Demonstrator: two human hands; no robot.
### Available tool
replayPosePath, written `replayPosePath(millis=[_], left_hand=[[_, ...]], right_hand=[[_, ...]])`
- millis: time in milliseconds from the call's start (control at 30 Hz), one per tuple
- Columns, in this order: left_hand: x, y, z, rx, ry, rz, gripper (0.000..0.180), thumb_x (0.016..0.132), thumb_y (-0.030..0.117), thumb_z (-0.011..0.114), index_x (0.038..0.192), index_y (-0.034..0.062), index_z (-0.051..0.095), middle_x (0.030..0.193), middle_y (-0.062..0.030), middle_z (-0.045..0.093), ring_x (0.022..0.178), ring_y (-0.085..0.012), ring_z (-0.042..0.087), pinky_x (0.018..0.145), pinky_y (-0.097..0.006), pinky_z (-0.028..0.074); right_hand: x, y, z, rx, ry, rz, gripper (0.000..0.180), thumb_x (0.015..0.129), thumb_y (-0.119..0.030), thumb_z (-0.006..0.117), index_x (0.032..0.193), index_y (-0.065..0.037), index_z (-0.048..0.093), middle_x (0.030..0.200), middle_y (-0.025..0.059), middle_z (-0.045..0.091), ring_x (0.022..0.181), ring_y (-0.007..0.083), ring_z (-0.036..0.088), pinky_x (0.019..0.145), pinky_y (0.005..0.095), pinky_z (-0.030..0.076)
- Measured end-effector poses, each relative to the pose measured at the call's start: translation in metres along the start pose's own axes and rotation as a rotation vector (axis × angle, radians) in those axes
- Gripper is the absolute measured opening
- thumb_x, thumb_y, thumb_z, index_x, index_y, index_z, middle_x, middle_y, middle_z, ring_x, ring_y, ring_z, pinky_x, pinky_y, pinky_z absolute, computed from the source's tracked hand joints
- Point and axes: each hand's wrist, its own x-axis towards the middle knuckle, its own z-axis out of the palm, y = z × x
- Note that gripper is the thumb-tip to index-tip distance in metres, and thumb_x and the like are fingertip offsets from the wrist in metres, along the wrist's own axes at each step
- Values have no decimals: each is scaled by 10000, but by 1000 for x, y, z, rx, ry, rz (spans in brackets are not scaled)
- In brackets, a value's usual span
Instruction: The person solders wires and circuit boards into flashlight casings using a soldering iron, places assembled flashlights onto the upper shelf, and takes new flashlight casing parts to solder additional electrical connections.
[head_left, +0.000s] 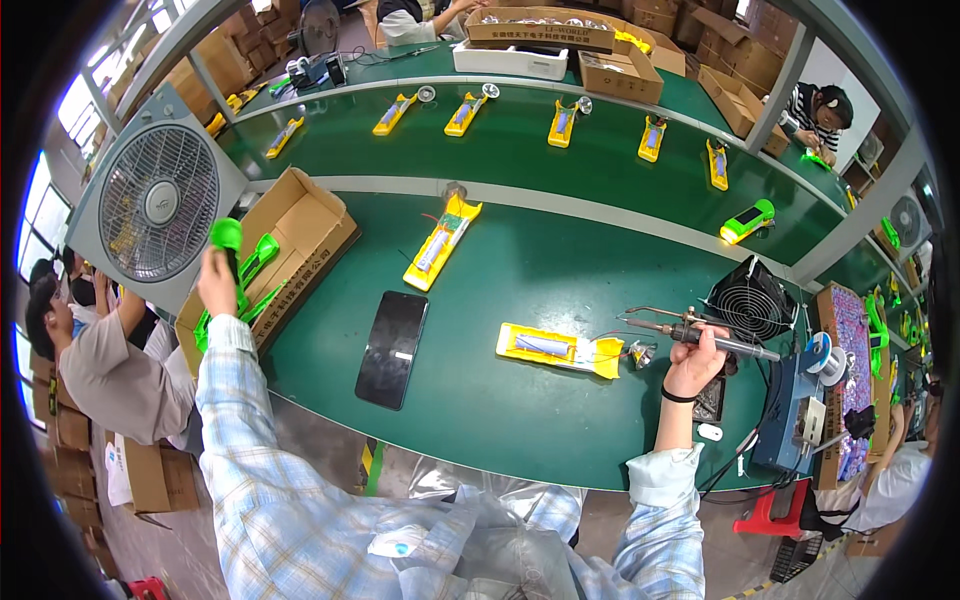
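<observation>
My left hand [216, 285] is closed around a green flashlight casing [228, 236] above an open cardboard box [312, 262]. More green casings [262, 256] lie in that box. In my right hand [695, 362] is a soldering iron [742, 346], held like a pen with its tip pointing left. Below and left of the tip lies a yellow flashlight half-shell [515, 343], holding a battery, with a wired reflector [640, 352] at its right end. Farther back, a second yellow half-shell [412, 272] with a battery rests slanted. A black phone [392, 350] lies between my arms.
A small black fan [752, 303] and a blue soldering station [790, 415] with a solder spool [825, 360] stand at the right. A large grey fan [160, 205] is at the far left. Yellow half-shells [562, 125] line the green belt [600, 170] behind. Co-workers sit nearby.
</observation>
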Motion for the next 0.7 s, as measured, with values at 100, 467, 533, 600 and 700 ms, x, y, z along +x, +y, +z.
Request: replayPosePath(millis=[100, 467, 533, 600, 700], left_hand=[[5, 95, -49, -312, 228, 107, 228, 836, 191, 459, 984, 31, 524, 865, -109, 580, 772, -183, 551, 706, -268, 414], [-123, 338, 41, -591, -869, 690, 202, 743, 115, 509, 937, 70, 545, 846, -107, 561, 814, -270, 526, 707, -343, 420], [-147, 358, 82, -711, -963, 752, 287, 693, 44, 510, 976, 73, 542, 868, -133, 545, 832, -282, 515, 728, -357, 415], [-154, 366, 94, -712, -1156, 701, 324, 664, 17, 504, 982, 57, 551, 906, -147, 558, 848, -298, 522, 758, -348, 413], [-161, 381, 96, -783, -1224, 686, 334, 645, 10, 505, 975, 28, 553, 938, -155, 561, 853, -303, 531, 778, -333, 412]], right_hand=[[-2, -1, 2, 12, 12, 8, 104, 802, -174, 458, 768, -85, 417, 638, 12, 450, 390, 35, 310, 317, 165, 213], [-6, -8, 7, 15, 26, -9, 155, 790, -216, 467, 762, -69, 425, 621, 16, 447, 393, 35, 323, 323, 155, 217], [-4, -10, 2, -3, 20, -32, 157, 787, -216, 469, 761, -68, 426, 622, 18, 448, 393, 36, 324, 324, 155, 215], [-4, -7, 2, 32, -4, -9, 162, 785, -221, 470, 760, -67, 426, 614, 18, 442, 393, 35, 318, 323, 157, 210], [-2, -11, -1, 31, 17, -8, 121, 826, -191, 431, 785, -78, 424, 608, -15, 407, 412, 23, 293, 337, 156, 217]])
